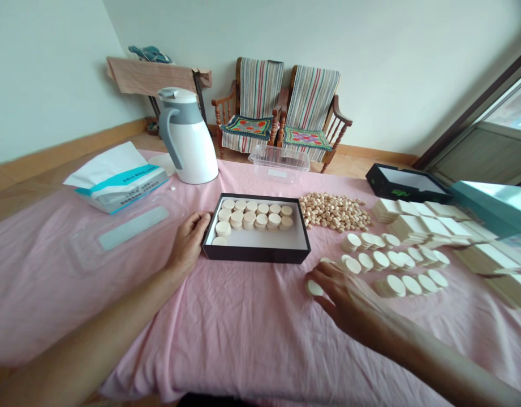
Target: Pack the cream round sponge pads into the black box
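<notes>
A black box with a white inside [255,255] lies before me, holding several stacks of round wooden discs [249,219] along its back and left side. My left hand [191,237] grips the box's left edge, thumb near the rim. To the right of the box, my right hand [339,285] has its fingers closed on a pale wooden disc [314,288] just above or on the cloth; whether more discs are behind it is hidden. Leaning rows of wooden discs [381,260] lie just beyond that hand.
A heap of small wooden pieces [334,212] sits right of the box. Square wooden tiles [440,227] are stacked farther right, near a black box lid [407,183]. A thermos jug [196,147], tissue pack [124,183] and clear plastic containers [279,164] stand on the pink cloth [243,328].
</notes>
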A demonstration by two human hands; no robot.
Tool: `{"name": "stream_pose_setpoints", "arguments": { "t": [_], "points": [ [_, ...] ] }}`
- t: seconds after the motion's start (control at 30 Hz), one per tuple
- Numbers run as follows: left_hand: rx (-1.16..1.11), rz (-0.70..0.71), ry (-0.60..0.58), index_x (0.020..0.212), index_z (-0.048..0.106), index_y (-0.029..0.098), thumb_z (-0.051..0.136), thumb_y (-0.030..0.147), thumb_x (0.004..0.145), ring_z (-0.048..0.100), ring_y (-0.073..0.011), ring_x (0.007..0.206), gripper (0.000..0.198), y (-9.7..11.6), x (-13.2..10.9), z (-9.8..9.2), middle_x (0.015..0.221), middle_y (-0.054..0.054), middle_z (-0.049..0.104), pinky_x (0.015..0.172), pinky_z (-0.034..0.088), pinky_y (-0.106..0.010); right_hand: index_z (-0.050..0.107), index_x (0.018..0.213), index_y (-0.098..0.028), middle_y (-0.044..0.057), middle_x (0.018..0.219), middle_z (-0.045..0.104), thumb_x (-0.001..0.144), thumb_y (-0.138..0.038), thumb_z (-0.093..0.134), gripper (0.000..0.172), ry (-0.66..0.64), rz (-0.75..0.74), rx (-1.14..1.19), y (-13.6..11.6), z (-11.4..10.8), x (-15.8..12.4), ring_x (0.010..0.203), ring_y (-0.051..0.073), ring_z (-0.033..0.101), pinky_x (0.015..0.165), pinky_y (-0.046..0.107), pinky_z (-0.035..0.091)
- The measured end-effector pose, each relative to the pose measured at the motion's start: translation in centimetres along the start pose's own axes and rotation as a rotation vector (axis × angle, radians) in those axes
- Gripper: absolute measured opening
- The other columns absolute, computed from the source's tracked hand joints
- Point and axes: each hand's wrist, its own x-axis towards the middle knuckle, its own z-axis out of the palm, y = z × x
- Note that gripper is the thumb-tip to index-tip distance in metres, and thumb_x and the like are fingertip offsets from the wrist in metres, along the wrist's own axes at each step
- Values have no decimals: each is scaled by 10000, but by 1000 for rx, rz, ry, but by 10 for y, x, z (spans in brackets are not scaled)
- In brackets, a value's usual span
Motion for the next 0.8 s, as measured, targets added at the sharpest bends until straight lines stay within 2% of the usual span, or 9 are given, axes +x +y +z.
{"name": "stream_pose_setpoints", "arguments": {
  "t": [0.17, 0.27, 0.37, 0.43, 0.53, 0.6, 0.67, 0.8],
  "points": [
    [-23, -35, -18, 761, 601, 176, 587, 442, 743, 474, -133, 595, 267, 6, -1, 2, 657, 16, 557, 514, 348, -211, 587, 893, -192, 81, 904, 575, 760, -58, 493, 211, 9, -33, -39, -5, -2, 3, 851, 198, 549, 750, 331, 446],
    [-26, -38, -27, 774, 602, 171, 597, 450, 743, 483, -131, 597, 281, 9, -2, 2, 663, 17, 569, 509, 349, -211, 582, 896, -190, 85, 900, 575, 751, -83, 502, 196, 22, -41, -43, -4, -6, 1, 822, 198, 552, 716, 324, 445],
    [-28, -27, -37, 789, 609, 168, 602, 450, 751, 494, -122, 596, 285, 7, -2, 2, 671, 21, 577, 513, 360, -206, 573, 864, -199, 67, 874, 575, 767, -139, 507, 132, 42, -30, -15, -3, -29, 2, 730, 170, 548, 652, 301, 433],
    [-27, -20, -36, 796, 613, 165, 606, 452, 751, 496, -119, 592, 291, 5, -1, 1, 667, 23, 574, 512, 364, -205, 584, 896, -205, 66, 877, 584, 785, -167, 500, 145, 126, -17, -14, -5, -53, 8, 730, 164, 551, 645, 291, 424],
    [-28, -10, -41, 810, 617, 163, 611, 463, 748, 501, -121, 597, 305, 3, -1, 1, 676, 21, 579, 519, 371, -208, 593, 941, -204, 59, 880, 594, 773, -203, 531, 180, 240, -20, -10, -15, -85, 29, 728, 153, 544, 633, 273, 408],
    [-31, -8, -49, 809, 615, 164, 608, 468, 752, 504, -122, 604, 310, 2, 0, 1, 687, 18, 584, 529, 377, -210, 599, 918, -197, 43, 854, 593, 761, -189, 530, 173, 260, -61, 17, -26, -94, 50, 722, 141, 537, 649, 260, 402],
    [-33, -3, -48, 787, 608, 166, 591, 471, 769, 506, -125, 619, 306, 3, -1, 0, 685, 17, 576, 537, 379, -208, 603, 890, -191, 33, 843, 592, 741, -176, 538, 163, 228, -123, 38, -39, -91, 73, 728, 135, 534, 662, 250, 395],
    [-63, -33, -47, 800, 605, 173, 549, 493, 803, 537, -138, 644, 325, 3, -2, -1, 685, 14, 576, 536, 397, -207, 601, 911, -169, 53, 887, 597, 712, -169, 538, 208, 104, -227, 71, -64, -66, 116, 726, 136, 542, 667, 246, 392]
  ]
}}
